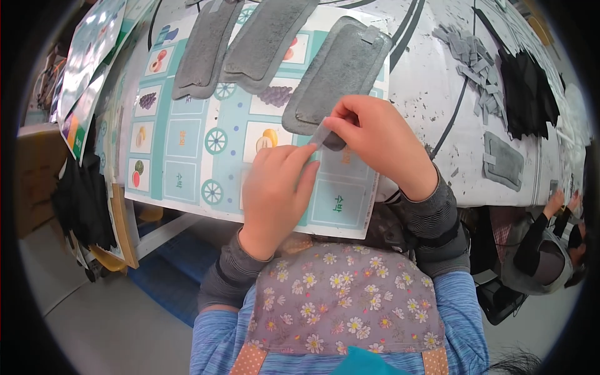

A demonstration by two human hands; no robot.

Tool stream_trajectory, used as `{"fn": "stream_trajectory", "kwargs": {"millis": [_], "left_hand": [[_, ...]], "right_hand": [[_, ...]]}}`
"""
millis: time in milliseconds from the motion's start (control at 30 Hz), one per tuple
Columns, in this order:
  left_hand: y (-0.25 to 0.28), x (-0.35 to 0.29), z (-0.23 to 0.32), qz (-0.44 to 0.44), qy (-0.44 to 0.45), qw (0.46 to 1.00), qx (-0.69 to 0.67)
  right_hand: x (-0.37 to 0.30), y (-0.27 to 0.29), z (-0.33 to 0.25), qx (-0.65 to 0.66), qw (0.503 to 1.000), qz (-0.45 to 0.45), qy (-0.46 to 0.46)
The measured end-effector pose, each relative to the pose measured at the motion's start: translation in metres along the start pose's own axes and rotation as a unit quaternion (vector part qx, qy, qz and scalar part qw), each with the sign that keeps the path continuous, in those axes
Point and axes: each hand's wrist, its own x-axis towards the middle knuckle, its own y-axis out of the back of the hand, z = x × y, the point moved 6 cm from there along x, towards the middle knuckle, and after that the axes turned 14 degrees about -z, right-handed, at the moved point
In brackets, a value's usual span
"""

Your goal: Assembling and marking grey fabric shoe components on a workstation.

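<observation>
A short light-grey fabric strip (322, 134) is stretched between my two hands. My right hand (381, 140) pinches its upper end between thumb and fingertips. At the lower end, the fingertips of my left hand (275, 194) close on it. Just beyond them lies a dark-grey plush pad (340, 72), rectangular, with a small light tab near its far end; my right hand covers its near edge. Two similar pads, one in the middle (269, 47) and one to the left (206, 53), rest farther back on a printed fruit-picture sheet (215, 172).
Loose grey strips (478, 69) are heaped at the right, beside a stack of black fabric (528, 90). A smaller grey pad (503, 162) lies near the table edge. Another person (547, 250) works at far right. Glossy sheets (90, 69) and black cloth (84, 200) hang at left.
</observation>
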Motion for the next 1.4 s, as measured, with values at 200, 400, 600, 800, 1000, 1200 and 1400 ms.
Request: {"fn": "stream_trajectory", "kwargs": {"millis": [200, 400, 600, 800, 1000, 1200, 1400], "left_hand": [[-0.004, -0.002, 0.002, -0.012, 0.002, 0.999, 0.043], [-0.006, -0.001, 0.005, -0.025, 0.001, 0.998, 0.053], [-0.006, 0.001, 0.011, -0.033, -0.003, 0.996, 0.085], [-0.007, 0.0, 0.015, -0.036, 0.004, 0.993, 0.112], [-0.008, 0.005, 0.027, -0.052, -0.032, 0.985, 0.158], [-0.012, 0.009, 0.039, -0.093, -0.029, 0.978, 0.183], [-0.005, -0.005, 0.035, -0.104, -0.003, 0.987, 0.123]], "right_hand": [[0.002, -0.001, -0.001, -0.024, 1.0, 0.007, 0.003], [0.0, 0.0, -0.002, -0.067, 0.997, 0.029, 0.01], [-0.002, 0.001, -0.011, -0.112, 0.989, 0.069, 0.066], [-0.002, -0.004, -0.014, -0.196, 0.97, 0.097, 0.104], [-0.005, 0.0, -0.015, -0.246, 0.95, 0.152, 0.119], [-0.008, 0.009, -0.009, -0.243, 0.951, 0.162, 0.105], [-0.036, 0.094, 0.047, -0.266, 0.946, 0.181, 0.034]]}}
